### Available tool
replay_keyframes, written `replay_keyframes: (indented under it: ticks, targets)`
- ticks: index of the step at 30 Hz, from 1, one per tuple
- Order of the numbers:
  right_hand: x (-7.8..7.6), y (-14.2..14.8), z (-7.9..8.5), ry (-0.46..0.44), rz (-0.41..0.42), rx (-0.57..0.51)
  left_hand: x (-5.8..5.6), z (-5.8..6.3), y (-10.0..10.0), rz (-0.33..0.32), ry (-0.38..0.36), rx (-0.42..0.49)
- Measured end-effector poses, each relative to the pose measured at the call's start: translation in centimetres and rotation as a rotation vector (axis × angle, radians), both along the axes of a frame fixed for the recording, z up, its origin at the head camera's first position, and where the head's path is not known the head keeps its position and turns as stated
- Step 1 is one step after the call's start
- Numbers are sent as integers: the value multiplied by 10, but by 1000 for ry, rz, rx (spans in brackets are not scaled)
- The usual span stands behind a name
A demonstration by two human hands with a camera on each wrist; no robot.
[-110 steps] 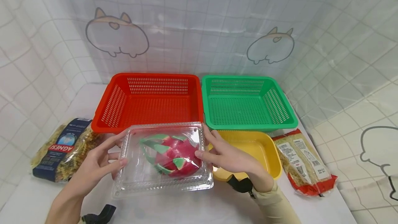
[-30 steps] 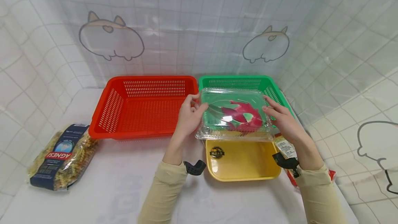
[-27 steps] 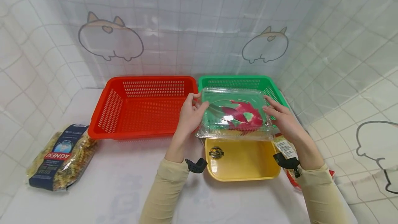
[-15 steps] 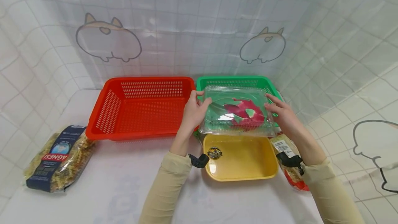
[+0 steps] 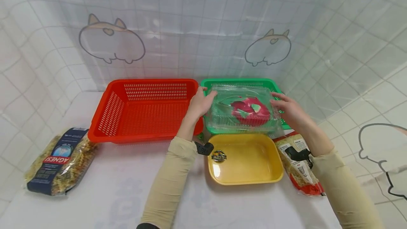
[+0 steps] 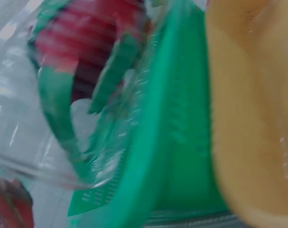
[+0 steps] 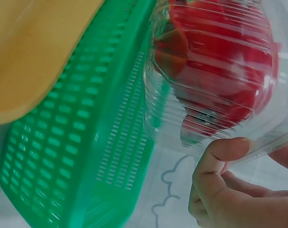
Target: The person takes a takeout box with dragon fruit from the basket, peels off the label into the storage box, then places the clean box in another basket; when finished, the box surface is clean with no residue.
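Observation:
A clear plastic clamshell box (image 5: 222, 123) with a pink, green-tipped dragon fruit (image 5: 251, 109) inside is over the green basket (image 5: 270, 82), slightly tilted. My left hand (image 5: 201, 103) holds the box's left edge, thumb on top; in the blurred left wrist view only fingertips (image 6: 13, 202) show beside its rim. At the right edge, my right hand (image 5: 290, 110) pinches the box; the right wrist view shows its thumb (image 7: 231, 148) against the plastic and fingers beneath. The basket wall (image 7: 120, 128) stands beside the box there. Whether the box touches the basket floor, I cannot tell.
A red basket (image 5: 146, 139) stands left of the green one. In front is a yellow tub (image 5: 248, 165). Bags of pasta (image 5: 60, 162) and a red-trimmed packet (image 5: 300, 162) lie at either side. Something small and green (image 5: 200, 136) shows between the baskets and tub.
Both hands have carried the clamshell box from the front middle, rightward and away, over the green basket. Over the last half second it has moved farther back and lower, uncovering the yellow tub's back rim.

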State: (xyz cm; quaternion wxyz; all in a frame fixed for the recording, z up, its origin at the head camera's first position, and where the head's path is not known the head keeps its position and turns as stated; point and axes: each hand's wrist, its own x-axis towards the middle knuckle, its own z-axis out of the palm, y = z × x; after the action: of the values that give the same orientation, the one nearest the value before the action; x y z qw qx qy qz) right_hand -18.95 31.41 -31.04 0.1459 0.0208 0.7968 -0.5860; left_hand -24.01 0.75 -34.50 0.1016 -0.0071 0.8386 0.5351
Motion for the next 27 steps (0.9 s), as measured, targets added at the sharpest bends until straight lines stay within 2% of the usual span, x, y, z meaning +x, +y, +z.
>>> replay_keyframes:
  ticks: [3,7,11,18,27]
  targets:
    - [-7,2,3,-21,9,-6,-7,5,-4,-73,-59,-12]
    - [-16,6,6,-63,29,0,-18,10,-8,-193,-153,38]
    - [-25,9,8,-112,33,-8,-29,15,-10,-250,-247,98]
    - [-37,7,9,-128,39,-4,-44,21,-12,-259,-353,111]
    - [-47,9,6,-127,43,67,-55,22,-7,-221,-377,100]
